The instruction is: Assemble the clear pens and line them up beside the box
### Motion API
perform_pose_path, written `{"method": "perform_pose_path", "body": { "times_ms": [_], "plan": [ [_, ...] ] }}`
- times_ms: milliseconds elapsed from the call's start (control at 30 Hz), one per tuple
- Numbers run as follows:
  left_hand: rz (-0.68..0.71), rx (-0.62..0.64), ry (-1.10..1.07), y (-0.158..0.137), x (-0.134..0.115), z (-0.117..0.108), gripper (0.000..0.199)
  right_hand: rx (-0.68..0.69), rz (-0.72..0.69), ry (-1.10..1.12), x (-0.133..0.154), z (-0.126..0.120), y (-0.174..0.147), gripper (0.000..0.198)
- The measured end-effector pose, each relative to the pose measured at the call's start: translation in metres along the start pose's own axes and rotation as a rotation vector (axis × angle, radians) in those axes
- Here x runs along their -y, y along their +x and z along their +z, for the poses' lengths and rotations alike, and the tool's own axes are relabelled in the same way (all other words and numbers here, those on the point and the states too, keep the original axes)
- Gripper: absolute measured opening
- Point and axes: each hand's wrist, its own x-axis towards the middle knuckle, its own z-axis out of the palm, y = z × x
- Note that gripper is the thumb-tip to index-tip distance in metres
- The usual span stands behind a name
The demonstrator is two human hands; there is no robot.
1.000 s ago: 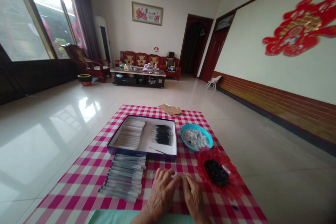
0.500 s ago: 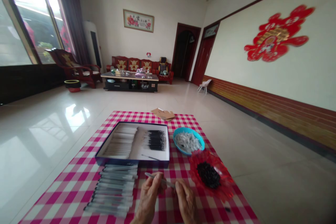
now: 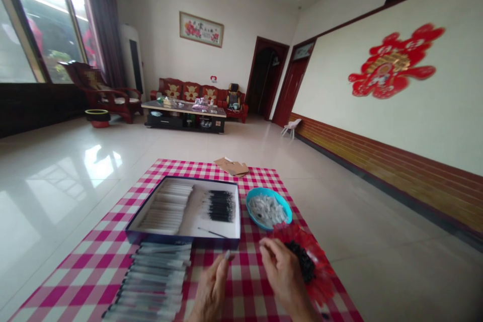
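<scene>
My left hand (image 3: 212,284) is closed on a pen, and only its pale end (image 3: 227,255) shows past the fingertips. My right hand (image 3: 281,266) is beside the red petal-edged bowl (image 3: 320,284) of small black pieces (image 3: 302,260), its fingers curled together. Whatever they may hold is hidden. Near my left hand, a row of translucent pens (image 3: 153,279) lies on the checked cloth. Behind them, the shallow dark-blue box (image 3: 221,242) contains white tubes (image 3: 168,209) on the left and thin black-ended refills (image 3: 221,205) on the right, with one refill (image 3: 212,232) lying apart.
A turquoise bowl (image 3: 260,224) of clear caps (image 3: 267,210) stands right of the box. Brown cardboard pieces (image 3: 232,166) lie at the far edge of the table (image 3: 94,251). Beyond are a coffee table (image 3: 181,110), a wooden sofa (image 3: 184,91) and a small chair (image 3: 291,127).
My right hand has come away from the pen and moved right and up, beside the red bowl. My left hand keeps the pen, now turned so that mostly its end shows. The view has shifted slightly.
</scene>
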Motion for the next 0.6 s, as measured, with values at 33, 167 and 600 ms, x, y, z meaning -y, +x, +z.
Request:
{"method": "perform_pose_path", "body": {
  "times_ms": [33, 167, 600],
  "plan": [
    [0.182, 0.034, 0.163, -0.001, 0.004, 0.0, 0.034, -0.001, 0.005, -0.055, -0.009, -0.006, 0.019, 0.025],
    [0.638, 0.098, 0.66, -0.005, 0.016, 0.0, 0.029, 0.071, 0.154, -0.297, -0.057, -0.01, 0.092, 0.025],
    [0.79, 0.049, 0.801, -0.001, 0.026, 0.003, 0.026, 0.15, 0.318, -0.485, -0.107, 0.037, 0.136, 0.03]
  ]
}}
